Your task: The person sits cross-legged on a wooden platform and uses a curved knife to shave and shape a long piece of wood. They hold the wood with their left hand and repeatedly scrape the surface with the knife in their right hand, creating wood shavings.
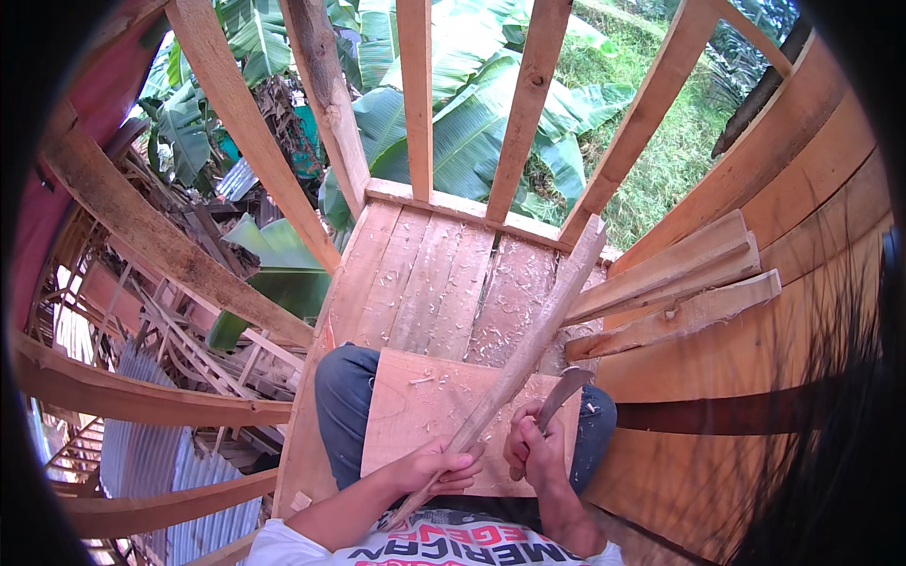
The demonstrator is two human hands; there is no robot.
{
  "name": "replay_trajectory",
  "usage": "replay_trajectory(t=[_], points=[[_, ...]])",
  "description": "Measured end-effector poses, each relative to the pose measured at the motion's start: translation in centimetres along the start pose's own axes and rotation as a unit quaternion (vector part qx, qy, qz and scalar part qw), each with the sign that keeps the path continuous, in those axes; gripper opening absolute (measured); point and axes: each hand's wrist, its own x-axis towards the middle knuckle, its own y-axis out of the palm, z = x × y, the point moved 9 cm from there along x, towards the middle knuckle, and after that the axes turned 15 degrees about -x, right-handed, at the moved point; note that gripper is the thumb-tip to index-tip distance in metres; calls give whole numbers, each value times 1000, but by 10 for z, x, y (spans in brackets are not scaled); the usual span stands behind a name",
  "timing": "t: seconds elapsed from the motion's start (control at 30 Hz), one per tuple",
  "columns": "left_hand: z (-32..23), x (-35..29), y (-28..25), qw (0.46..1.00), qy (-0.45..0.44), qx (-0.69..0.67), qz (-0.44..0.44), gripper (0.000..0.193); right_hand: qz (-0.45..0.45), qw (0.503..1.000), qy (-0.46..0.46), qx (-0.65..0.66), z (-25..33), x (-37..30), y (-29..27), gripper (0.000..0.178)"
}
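A long wooden pole (514, 373) slants from my belly up and away to the far right. Near its lower end my left hand (439, 469) is closed around it. My right hand (536, 445) grips the handle of a knife with a curved blade (564, 394), just right of the pole. The blade points away and to the right, apart from the pole as far as I can see. Across my lap lies a flat wooden board (401, 396) with a few shavings on it, and the pole passes over it.
Wood shavings are scattered on the plank floor (415, 278) ahead of me. Several cut wooden pieces (679, 316) lean at the right by the plank wall (698, 387). Upright slats (524, 113) form a railing in front, with banana leaves behind. Corrugated metal sheets (142, 453) lie below at left.
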Motion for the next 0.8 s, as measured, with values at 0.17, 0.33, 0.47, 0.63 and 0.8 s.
replay_trajectory(t=[0.17,0.33,0.47,0.63,0.8], points=[[-3,15,29,992,-45,-111,38,27,34,999,-9,25,-10,-13,-3,41],[-8,15,37,994,-9,-88,64,26,40,999,-27,-24,-11,-20,-10,46],[-12,16,39,1000,10,-6,-3,27,52,994,-75,-58,-19,-17,-28,50],[-10,17,29,997,6,39,-67,26,-18,960,-122,-252,11,-17,-33,53],[5,18,21,993,-15,64,-94,22,-56,871,-188,-451,38,-17,-26,51]])
